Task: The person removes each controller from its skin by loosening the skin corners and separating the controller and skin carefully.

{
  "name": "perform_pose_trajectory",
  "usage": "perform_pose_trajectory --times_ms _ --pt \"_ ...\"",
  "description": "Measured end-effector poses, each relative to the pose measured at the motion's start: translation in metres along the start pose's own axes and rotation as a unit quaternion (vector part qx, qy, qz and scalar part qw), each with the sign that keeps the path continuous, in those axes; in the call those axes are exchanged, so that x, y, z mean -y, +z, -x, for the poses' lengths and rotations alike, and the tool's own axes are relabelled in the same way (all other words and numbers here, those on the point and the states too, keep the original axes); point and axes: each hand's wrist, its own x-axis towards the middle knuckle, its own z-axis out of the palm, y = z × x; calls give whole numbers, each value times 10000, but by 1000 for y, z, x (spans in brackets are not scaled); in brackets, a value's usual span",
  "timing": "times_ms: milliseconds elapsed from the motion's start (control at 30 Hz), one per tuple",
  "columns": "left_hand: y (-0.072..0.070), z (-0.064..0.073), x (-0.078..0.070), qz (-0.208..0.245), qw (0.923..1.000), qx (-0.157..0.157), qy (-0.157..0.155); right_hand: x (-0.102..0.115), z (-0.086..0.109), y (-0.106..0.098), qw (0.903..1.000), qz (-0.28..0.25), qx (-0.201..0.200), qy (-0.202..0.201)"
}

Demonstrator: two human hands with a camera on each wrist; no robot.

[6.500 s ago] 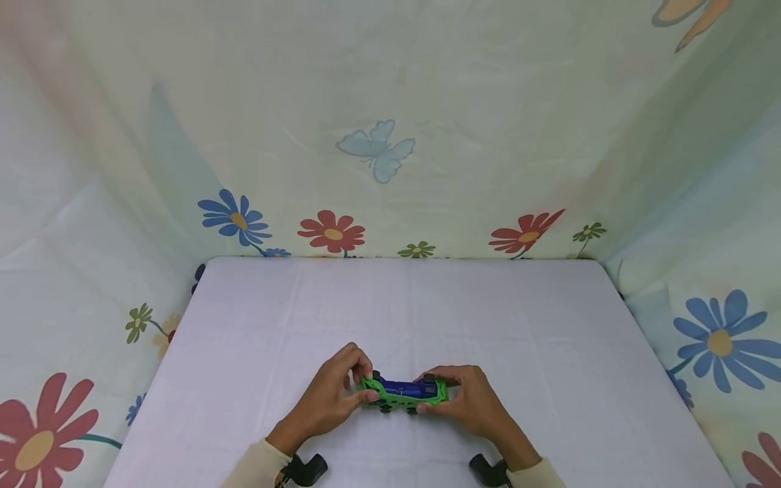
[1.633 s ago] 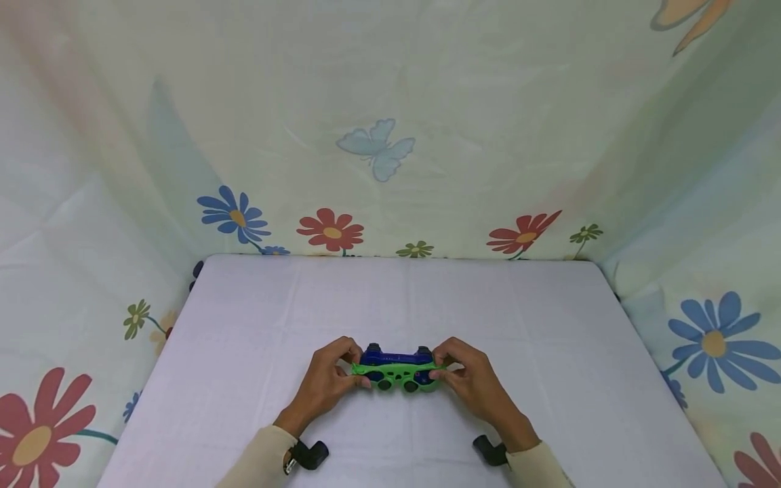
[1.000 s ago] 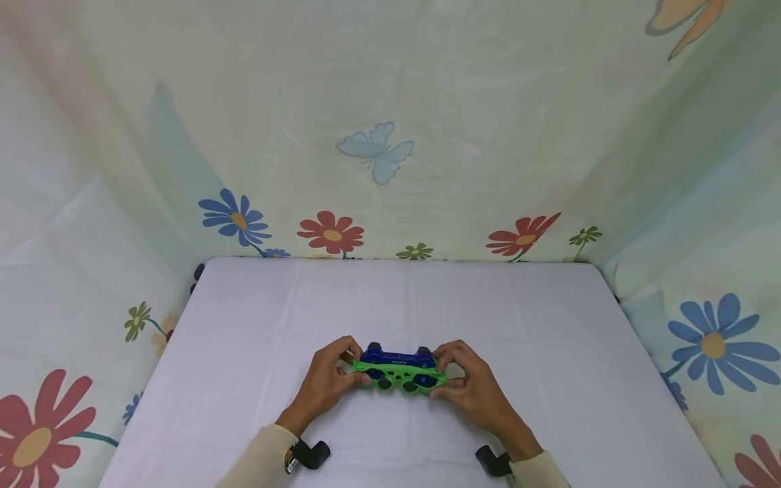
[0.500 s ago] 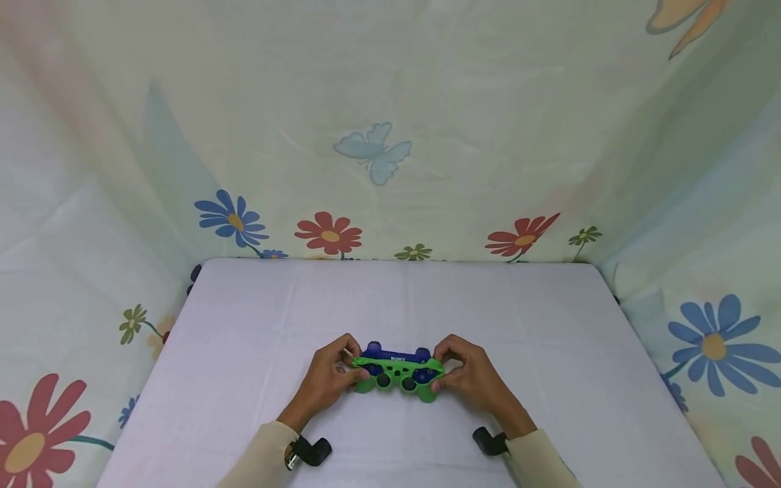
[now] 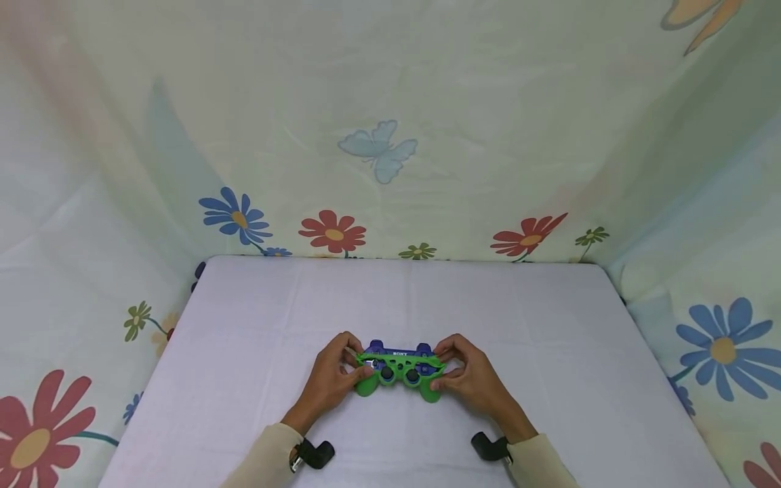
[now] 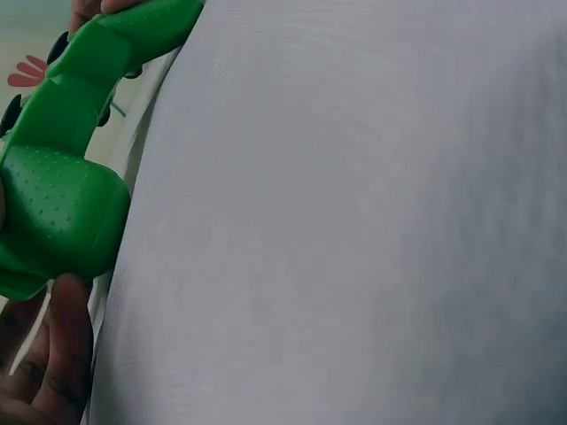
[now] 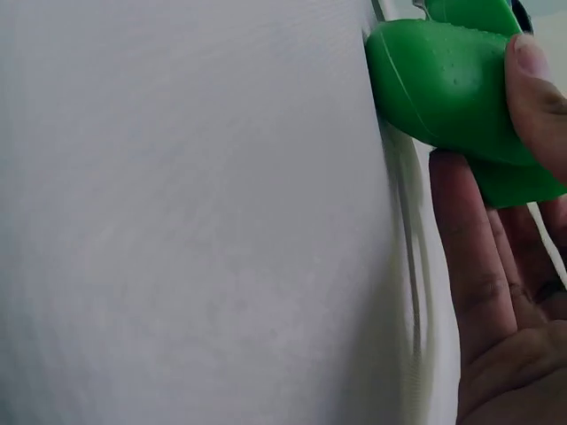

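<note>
A blue game controller (image 5: pixel 398 352) marked SONY is held above the near part of the table, wearing a green rubbery cover (image 5: pixel 399 366). The cover wraps the grips and crosses the face around the two black thumbsticks; blue shows at the top edge and at both sides of the face. My left hand (image 5: pixel 332 373) holds the left end between thumb and fingers. At the right end, my right hand (image 5: pixel 471 374) grips the cover and controller likewise. The cover's dotted underside (image 6: pixel 62 204) fills the upper left of the left wrist view; its right grip (image 7: pixel 443 84) shows in the right wrist view.
A white cloth covers the table (image 5: pixel 403 298), whose far edge meets a floral curtain (image 5: pixel 390 88). The curtain also hangs along both sides. A black wrist camera (image 5: pixel 316 454) is on the left wrist, another black camera (image 5: pixel 490 446) on the right.
The controller has turned from its earlier tilt until its face and both green grips show. Over the last second the cover's right side has shifted up around the buttons. Both hands keep hold.
</note>
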Motion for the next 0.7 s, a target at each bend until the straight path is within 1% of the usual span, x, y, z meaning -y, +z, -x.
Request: perform_pose_trajectory --times_ms 67,167,233,300,367,467,533,700 --pt "0 0 0 110 9999 17 -68 0 0 0 10000 -47 -44 -8" --pt "0 -1 1 431 9989 93 -170 -1 -1 0 9998 -140 -80 -95" --pt "1 -2 3 626 9977 156 -187 -3 -2 -1 9995 -190 -96 -212" --pt "0 -3 4 729 9970 194 -162 -4 -3 -2 9990 -252 -90 -352" --pt "0 -5 4 760 9968 201 -114 -7 -4 -3 9986 -292 -63 -446" --pt "-3 -5 3 663 9976 192 -6 -9 -6 -4 9983 -311 -11 -496" --pt "-3 -6 3 575 9981 199 60 -10 -8 -5 9987 -286 -9 -421" --pt "-2 -6 4 640 9977 221 61 -13 -7 -5 9989 -176 -28 -429"
